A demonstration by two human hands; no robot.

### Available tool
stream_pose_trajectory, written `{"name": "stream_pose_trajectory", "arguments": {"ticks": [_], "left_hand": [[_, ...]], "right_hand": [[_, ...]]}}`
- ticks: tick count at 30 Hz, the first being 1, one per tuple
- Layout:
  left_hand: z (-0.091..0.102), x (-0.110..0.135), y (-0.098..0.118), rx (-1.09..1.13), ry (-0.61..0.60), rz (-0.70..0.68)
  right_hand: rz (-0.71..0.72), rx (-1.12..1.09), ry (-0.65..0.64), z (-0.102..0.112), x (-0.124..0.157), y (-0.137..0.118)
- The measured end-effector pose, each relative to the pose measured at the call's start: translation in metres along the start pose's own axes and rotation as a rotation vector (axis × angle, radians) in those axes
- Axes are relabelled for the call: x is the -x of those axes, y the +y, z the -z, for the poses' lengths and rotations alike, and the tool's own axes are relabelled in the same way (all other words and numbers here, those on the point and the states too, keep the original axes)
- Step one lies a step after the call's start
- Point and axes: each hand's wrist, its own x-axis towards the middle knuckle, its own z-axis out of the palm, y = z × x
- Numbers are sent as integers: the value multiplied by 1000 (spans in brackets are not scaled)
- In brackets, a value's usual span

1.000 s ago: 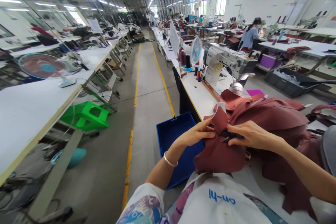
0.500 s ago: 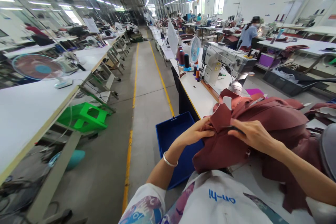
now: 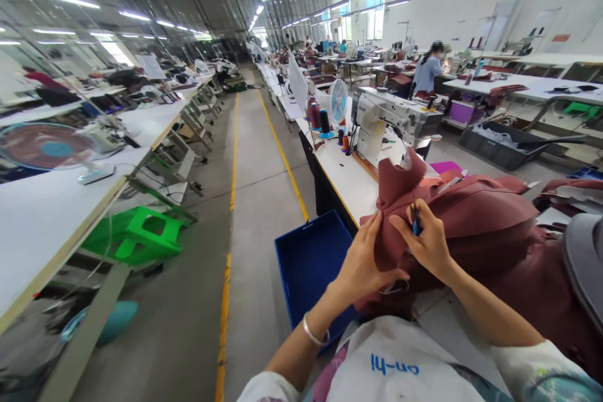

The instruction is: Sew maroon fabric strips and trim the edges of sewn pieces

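A large heap of maroon, leather-like cut material lies on the table's near end and spills over my lap. My left hand grips its near-left part, fingers over the top and thumb low by a pale thread-like loop. In my right hand is a small dark-blue handheld tool, probably thread snips; its tip is too small to make out. That hand is just right of my left hand, over the same maroon piece. Behind the heap stands a white sewing machine.
A blue bin sits on the floor to the left of my lap. Thread cones and a small fan stand beside the machine. At right is a grey rounded piece. Another person works farther back.
My left hand has moved forward over the maroon piece. My right hand has turned upright, showing the small tool. A flap of the material now stands up higher. The view has shifted slightly right.
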Motion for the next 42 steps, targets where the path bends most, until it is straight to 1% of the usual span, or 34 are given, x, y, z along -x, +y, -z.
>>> {"name": "stream_pose_trajectory", "arguments": {"ticks": [2,4,6,7,8,10,11,13,14,15,16,17,18,19,21,23,25,30,33,35,38,40,42], "left_hand": [[-11,2,-4,23,64,103],[-12,-2,-9,85,104,203],[-4,-8,-12,180,63,244],[0,-10,-14,255,25,243],[4,-12,-16,350,-24,237],[9,-15,-20,579,-107,248],[9,-15,-22,688,-120,278],[9,-16,-26,847,-93,375],[9,-17,-28,900,-65,422],[10,-17,-29,944,-35,461],[11,-18,-30,980,-10,489],[13,-18,-31,1012,10,509],[15,-19,-30,1040,26,523],[17,-20,-30,1063,34,532],[20,-21,-28,1082,43,543],[22,-21,-25,1081,53,545],[22,-20,-23,1078,68,542],[21,-19,-21,1083,102,546],[18,-20,-20,1096,97,550],[17,-20,-18,1104,89,548],[17,-20,-14,1102,100,542],[16,-21,-11,1098,181,534],[13,-23,-7,1101,336,516]], "right_hand": [[70,-4,-58,-2,-9,-2],[115,13,-49,1,-16,0],[116,13,4,7,-21,5],[107,-2,1,11,-23,8],[91,-31,-40,15,-24,13],[50,-127,-206,20,-24,22],[28,-187,-303,23,-23,27],[-28,-299,-528,27,-19,38],[-51,-318,-654,29,-16,42],[-68,-294,-776,31,-14,46],[-77,-223,-867,33,-11,49],[-70,-117,-911,34,-9,51],[-47,9,-906,35,-7,52],[-12,134,-859,35,-6,53],[61,332,-717,33,-3,53],[112,443,-607,31,0,52],[137,492,-532,30,2,53],[153,489,-455,26,10,56],[175,485,-351,19,13,58],[212,521,-300,15,12,59],[238,552,-223,14,12,58],[202,474,-147,13,14,56],[168,325,-121,6,20,53]]}}
